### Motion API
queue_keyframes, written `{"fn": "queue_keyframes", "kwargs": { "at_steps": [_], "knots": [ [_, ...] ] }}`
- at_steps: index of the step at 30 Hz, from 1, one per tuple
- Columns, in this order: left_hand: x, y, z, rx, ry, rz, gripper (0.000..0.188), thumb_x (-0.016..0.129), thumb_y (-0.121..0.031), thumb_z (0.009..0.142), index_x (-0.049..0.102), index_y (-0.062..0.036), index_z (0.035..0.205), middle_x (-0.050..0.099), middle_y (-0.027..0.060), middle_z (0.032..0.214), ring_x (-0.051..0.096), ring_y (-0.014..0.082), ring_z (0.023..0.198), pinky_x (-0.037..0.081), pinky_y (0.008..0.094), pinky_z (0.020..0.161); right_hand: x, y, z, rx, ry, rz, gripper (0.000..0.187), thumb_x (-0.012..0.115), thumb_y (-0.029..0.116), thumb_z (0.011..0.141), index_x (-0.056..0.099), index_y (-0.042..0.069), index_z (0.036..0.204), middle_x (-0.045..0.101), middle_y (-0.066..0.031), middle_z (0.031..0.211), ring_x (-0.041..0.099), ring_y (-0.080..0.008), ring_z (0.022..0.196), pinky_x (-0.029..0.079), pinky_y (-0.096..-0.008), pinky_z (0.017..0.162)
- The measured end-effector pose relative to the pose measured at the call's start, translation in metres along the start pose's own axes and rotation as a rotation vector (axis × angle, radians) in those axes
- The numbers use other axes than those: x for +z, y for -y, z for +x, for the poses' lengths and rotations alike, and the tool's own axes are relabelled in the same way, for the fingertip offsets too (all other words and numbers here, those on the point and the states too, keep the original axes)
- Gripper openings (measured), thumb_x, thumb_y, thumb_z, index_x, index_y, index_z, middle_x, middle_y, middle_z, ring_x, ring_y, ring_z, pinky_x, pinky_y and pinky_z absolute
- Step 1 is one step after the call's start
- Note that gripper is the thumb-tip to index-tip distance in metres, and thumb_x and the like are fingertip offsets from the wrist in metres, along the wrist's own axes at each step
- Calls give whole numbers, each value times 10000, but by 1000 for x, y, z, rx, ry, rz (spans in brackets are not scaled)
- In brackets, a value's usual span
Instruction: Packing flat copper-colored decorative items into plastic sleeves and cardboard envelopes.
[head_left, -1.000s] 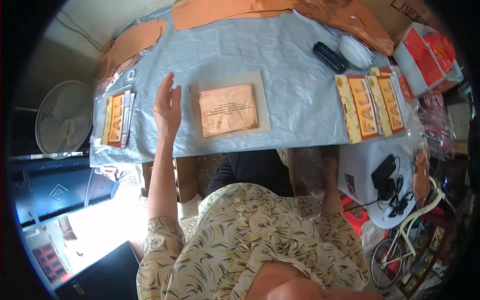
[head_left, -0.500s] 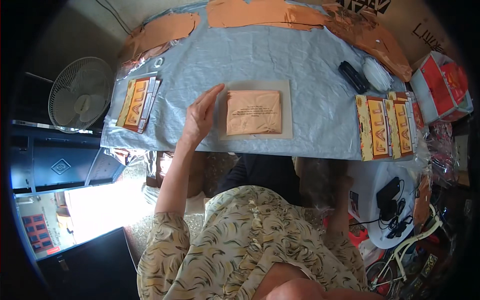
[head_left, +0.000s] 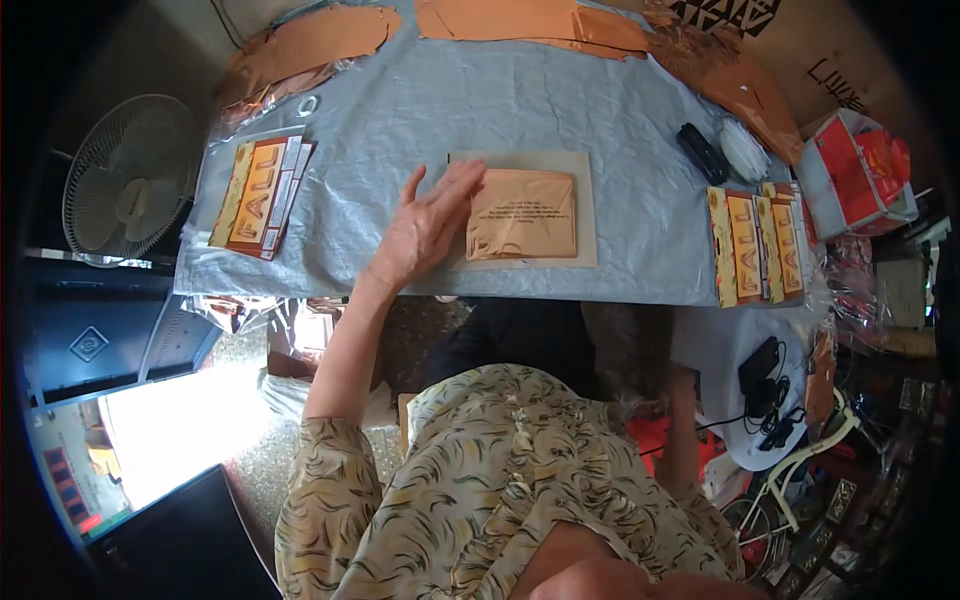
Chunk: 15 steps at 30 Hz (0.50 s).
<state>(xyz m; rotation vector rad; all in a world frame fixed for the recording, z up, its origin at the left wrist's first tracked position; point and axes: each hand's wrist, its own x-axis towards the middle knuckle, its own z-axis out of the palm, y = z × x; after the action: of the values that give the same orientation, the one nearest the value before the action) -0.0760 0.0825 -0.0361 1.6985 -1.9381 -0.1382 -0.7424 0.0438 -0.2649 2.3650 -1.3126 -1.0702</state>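
Observation:
A folded orange plastic packet with printed lines lies on a pale flat sheet near the table's front edge. My left hand is open, fingers stretched out and thumb apart. Its fingertips reach over the packet's upper left corner; whether they touch it I cannot tell. My right arm hangs below the table on the right, and its hand is lost in shadow.
A blue-grey plastic cover lies over the table. Printed cards rest at left, more cards at right. Orange sheets line the back. A black pouch lies beside a white bundle. A fan stands left.
My left hand has moved from beside the packet to over its upper left corner, and its thumb has spread. The whole view has shifted slightly.

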Motion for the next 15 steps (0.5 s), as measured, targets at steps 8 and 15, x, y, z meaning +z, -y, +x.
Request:
{"fn": "queue_keyframes", "kwargs": {
  "at_steps": [8, 15],
  "knots": [
    [-4, -14, -10, 69, 90, 275, 670, 522, -444, 1075, 365, -124, 1642, 373, 63, 1703, 331, 240, 1582, 102, 624, 1282, -412, 45, -39, -194, -1089, 1025, 253, 651, 106, 986, 715, -7, 1203, 770, -167, 1084, 744, -365, 1037, 563, -490, 913],
    [2, -18, -6, 38, 135, 290, 913, 476, -679, 1004, 323, -50, 1648, 276, 104, 1740, 245, 288, 1613, 48, 628, 1287, -478, 111, 57, -556, -874, 834, 816, 693, 297, 975, 304, 13, 1634, 334, -178, 1695, 303, -364, 1577, 187, -575, 1285]
  ]
}}
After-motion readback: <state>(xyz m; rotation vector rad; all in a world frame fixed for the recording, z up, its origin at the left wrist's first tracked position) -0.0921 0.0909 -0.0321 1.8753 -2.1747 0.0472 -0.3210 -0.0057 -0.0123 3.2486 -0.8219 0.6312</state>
